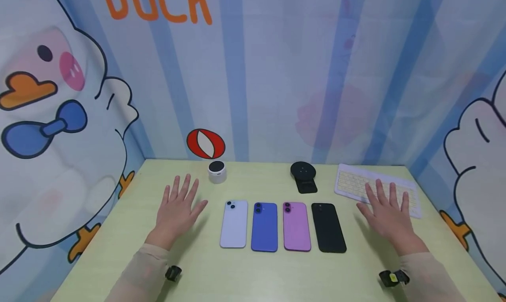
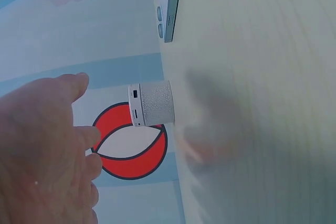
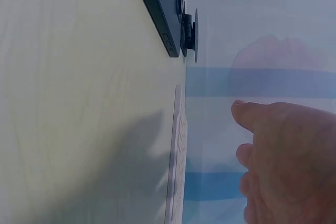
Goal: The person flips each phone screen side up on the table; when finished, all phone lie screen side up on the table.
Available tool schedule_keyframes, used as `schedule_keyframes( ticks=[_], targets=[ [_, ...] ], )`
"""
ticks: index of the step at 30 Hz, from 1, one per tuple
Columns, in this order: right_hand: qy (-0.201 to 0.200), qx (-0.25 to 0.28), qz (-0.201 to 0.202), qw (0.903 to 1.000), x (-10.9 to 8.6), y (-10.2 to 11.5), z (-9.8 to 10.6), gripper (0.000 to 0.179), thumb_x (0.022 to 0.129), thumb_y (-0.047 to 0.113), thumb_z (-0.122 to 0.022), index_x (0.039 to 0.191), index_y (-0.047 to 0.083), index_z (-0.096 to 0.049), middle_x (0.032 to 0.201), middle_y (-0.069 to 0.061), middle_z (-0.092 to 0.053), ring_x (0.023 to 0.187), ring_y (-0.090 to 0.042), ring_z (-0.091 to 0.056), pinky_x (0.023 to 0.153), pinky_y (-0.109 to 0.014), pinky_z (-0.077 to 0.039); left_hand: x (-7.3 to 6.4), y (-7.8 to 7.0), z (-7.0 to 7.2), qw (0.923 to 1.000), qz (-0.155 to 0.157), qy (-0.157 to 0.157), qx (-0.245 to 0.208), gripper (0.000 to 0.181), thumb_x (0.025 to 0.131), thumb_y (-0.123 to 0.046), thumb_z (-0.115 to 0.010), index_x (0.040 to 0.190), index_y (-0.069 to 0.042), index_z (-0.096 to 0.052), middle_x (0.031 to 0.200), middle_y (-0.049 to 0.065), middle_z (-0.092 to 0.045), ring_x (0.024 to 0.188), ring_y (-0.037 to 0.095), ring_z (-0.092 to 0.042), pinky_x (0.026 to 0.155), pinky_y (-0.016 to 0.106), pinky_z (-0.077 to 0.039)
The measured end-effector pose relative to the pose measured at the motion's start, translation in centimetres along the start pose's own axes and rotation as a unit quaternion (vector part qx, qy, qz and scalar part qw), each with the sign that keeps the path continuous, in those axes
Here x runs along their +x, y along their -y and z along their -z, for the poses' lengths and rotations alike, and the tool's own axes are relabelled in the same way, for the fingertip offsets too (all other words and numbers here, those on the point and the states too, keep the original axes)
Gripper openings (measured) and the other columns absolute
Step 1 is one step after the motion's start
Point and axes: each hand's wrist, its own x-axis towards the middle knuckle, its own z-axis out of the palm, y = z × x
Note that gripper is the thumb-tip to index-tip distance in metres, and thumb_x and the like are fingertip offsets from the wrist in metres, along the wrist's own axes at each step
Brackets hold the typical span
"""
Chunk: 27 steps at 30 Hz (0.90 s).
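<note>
Four phones lie face down in a row mid-table: a pale lilac phone (image 1: 234, 224), a blue phone (image 1: 264, 227), a pink phone (image 1: 296, 226) and a black phone (image 1: 328, 227). My left hand (image 1: 178, 209) hovers flat with fingers spread, left of the lilac phone (image 2: 168, 3) and holding nothing. My right hand (image 1: 388, 214) is spread flat right of the black phone (image 3: 160, 9), over the near edge of a white keyboard (image 1: 375, 188). A small white speaker (image 1: 217, 171) stands beyond the left hand (image 2: 47, 150). In the right wrist view my right hand (image 3: 286, 156) shows straight fingers.
A black round stand (image 1: 303, 175) sits at the back centre. The pale green table (image 1: 261, 275) is walled by a cartoon duck backdrop with a red-and-white oval sticker (image 1: 205, 144). The speaker (image 2: 152, 103) is also in the left wrist view. Black wrist bands sit on both forearms.
</note>
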Motion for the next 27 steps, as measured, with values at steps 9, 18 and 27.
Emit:
schedule_keyframes(
  ticks=[9, 18, 27],
  targets=[
    [-0.050, 0.013, 0.083, 0.9952, 0.5, 4.3, -1.4, 0.060, 0.101, 0.031, -0.065, 0.153, 0.006, -0.049, 0.166, -0.025, -0.029, 0.128, -0.046, -0.059, 0.088, -0.054, -0.055, -0.2, 0.3, 0.0, 0.9981, -0.031, 0.048, -0.022, 0.077, 0.099, -0.039, -0.067, 0.162, -0.009, -0.034, 0.169, 0.015, -0.031, 0.155, 0.043, -0.026, 0.117, 0.060, -0.036],
    [-0.029, 0.087, 0.146, 0.9850, 2.6, 11.7, -2.4, 0.042, 0.099, 0.025, -0.070, 0.138, 0.009, -0.066, 0.149, -0.015, -0.057, 0.137, -0.040, -0.054, 0.107, -0.059, -0.047, -1.2, -0.3, 0.4, 0.9887, -0.068, 0.084, -0.104, 0.057, 0.093, -0.030, -0.077, 0.145, -0.013, -0.060, 0.144, 0.009, -0.063, 0.125, 0.030, -0.064, 0.101, 0.049, -0.054],
    [0.075, 0.168, 0.225, 0.9568, 5.9, 18.8, -4.9, 0.043, 0.098, 0.025, -0.072, 0.138, 0.010, -0.066, 0.147, -0.009, -0.060, 0.140, -0.031, -0.053, 0.115, -0.050, -0.043, -2.1, -2.2, 0.0, 0.9760, -0.049, 0.136, -0.162, 0.059, 0.084, -0.035, -0.086, 0.137, -0.018, -0.067, 0.135, 0.000, -0.066, 0.106, 0.016, -0.060, 0.090, 0.037, -0.054]
  ],
)
